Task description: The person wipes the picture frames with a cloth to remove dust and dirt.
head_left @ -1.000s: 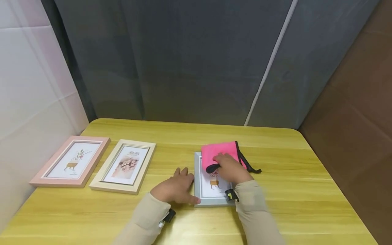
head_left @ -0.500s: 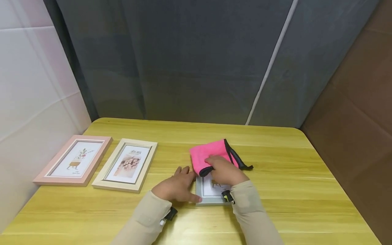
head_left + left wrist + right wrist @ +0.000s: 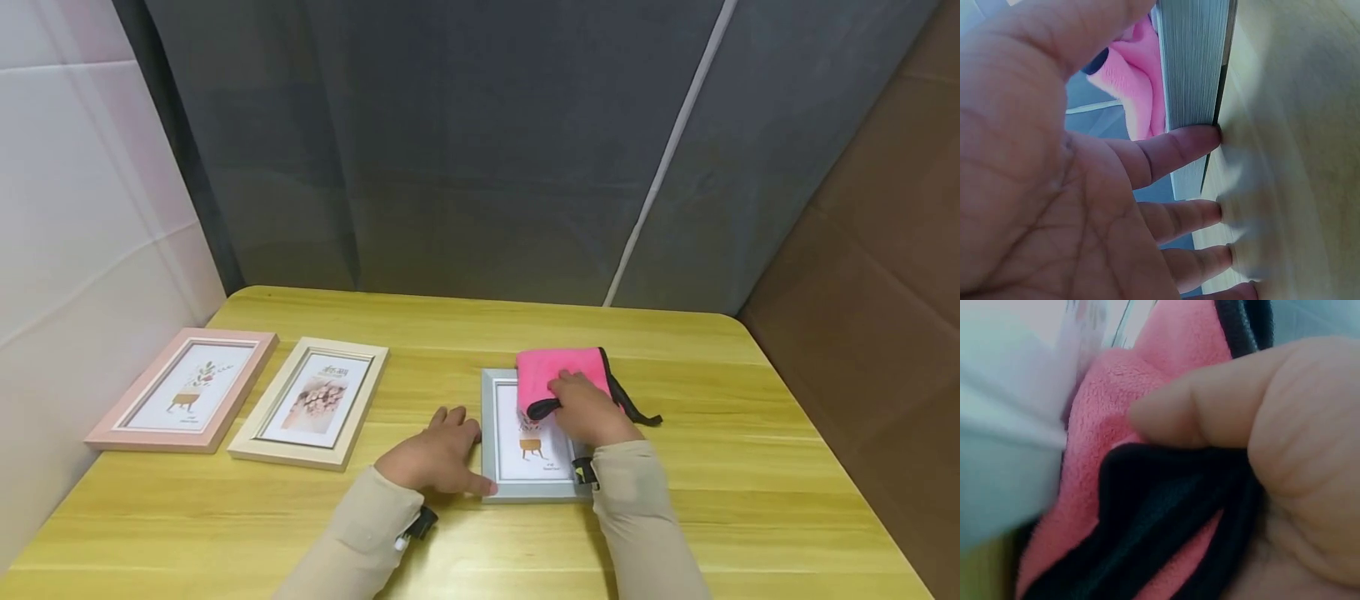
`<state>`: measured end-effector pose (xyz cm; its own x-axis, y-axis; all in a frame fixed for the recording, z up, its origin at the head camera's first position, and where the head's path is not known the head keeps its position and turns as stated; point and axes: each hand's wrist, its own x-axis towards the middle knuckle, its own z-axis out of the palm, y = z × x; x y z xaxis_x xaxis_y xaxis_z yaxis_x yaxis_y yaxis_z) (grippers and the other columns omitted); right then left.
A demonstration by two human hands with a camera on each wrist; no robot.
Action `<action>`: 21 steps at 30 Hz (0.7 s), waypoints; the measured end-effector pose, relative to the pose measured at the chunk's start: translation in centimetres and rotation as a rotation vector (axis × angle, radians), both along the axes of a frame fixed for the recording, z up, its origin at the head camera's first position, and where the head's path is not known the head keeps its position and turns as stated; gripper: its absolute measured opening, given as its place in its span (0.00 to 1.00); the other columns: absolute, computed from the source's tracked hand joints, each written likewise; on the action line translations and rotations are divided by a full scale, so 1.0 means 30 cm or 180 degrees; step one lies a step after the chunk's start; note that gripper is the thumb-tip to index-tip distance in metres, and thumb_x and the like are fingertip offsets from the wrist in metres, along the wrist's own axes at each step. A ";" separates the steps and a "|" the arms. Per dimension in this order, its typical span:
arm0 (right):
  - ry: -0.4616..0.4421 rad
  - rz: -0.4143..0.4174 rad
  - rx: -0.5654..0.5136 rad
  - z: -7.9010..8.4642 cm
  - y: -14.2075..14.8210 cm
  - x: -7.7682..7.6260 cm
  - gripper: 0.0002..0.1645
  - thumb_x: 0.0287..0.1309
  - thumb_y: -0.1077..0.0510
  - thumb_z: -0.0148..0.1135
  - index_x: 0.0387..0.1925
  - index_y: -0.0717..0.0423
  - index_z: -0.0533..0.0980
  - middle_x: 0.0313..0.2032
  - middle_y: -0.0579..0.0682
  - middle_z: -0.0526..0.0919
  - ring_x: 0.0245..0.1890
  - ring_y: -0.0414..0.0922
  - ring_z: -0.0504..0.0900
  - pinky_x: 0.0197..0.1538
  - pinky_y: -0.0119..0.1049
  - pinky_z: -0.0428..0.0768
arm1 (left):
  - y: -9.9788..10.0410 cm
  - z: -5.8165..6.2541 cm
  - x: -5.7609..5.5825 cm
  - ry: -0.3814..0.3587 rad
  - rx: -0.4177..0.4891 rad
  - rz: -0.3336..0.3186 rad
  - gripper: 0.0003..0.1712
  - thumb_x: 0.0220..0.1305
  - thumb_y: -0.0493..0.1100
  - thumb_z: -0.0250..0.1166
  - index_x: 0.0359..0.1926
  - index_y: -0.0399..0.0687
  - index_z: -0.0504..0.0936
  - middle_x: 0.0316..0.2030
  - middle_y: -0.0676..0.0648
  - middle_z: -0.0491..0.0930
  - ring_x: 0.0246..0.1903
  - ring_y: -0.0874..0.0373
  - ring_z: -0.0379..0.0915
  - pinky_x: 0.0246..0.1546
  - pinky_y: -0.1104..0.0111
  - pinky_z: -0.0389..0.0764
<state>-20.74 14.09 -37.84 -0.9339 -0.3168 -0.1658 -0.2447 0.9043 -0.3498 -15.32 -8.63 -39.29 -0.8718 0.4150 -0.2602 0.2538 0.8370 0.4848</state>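
Observation:
A grey-blue picture frame [image 3: 489, 450] lies flat on the wooden table, with a plant print under its glass. My left hand [image 3: 435, 454] rests at its left side, thumb on the lower left corner. In the left wrist view, the index fingertip [image 3: 1194, 142] touches the frame's side edge, and the other fingers stretch out on the tabletop. With my right hand [image 3: 592, 408] I grip a folded pink cloth [image 3: 542, 368] with black edging, which covers the frame's upper right part. The right wrist view has the thumb [image 3: 1191, 415] pressing into the bunched cloth.
To the left lie a cream picture frame [image 3: 247, 446] with a flower print and a pink picture frame [image 3: 150, 443] with a plant print. A dark curtain [image 3: 480, 150] hangs behind the table [image 3: 420, 558], with a white panel [image 3: 90, 208] at left and a brown one [image 3: 870, 250] at right.
My right hand slid the cloth left over the grey-blue frame, then back right, uncovering more of the print's left part. The left hand stays at the frame's edge.

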 end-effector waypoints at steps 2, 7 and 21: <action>0.0025 0.0142 -0.0073 -0.005 -0.017 0.004 0.28 0.64 0.68 0.50 0.66 0.67 0.70 0.71 0.66 0.62 0.73 0.62 0.55 0.73 0.53 0.52 | 0.000 -0.002 -0.002 0.0006 0.0000 -0.0012 0.46 0.49 0.62 0.77 0.61 0.38 0.74 0.71 0.31 0.57 0.71 0.30 0.45 0.66 0.40 0.58; -0.0005 0.0574 -0.0295 -0.017 -0.080 0.017 0.30 0.61 0.70 0.53 0.66 0.65 0.70 0.69 0.65 0.64 0.72 0.58 0.57 0.73 0.50 0.54 | 0.000 -0.002 -0.003 0.0004 0.0004 -0.0033 0.50 0.49 0.62 0.76 0.65 0.36 0.71 0.71 0.30 0.56 0.71 0.29 0.45 0.66 0.40 0.57; -0.0030 0.0669 -0.0492 0.000 -0.093 0.025 0.32 0.58 0.71 0.52 0.66 0.61 0.71 0.68 0.59 0.68 0.70 0.54 0.64 0.71 0.49 0.60 | -0.006 0.000 -0.004 -0.0007 0.0025 -0.0008 0.52 0.49 0.62 0.77 0.68 0.38 0.70 0.71 0.33 0.57 0.71 0.30 0.45 0.66 0.41 0.59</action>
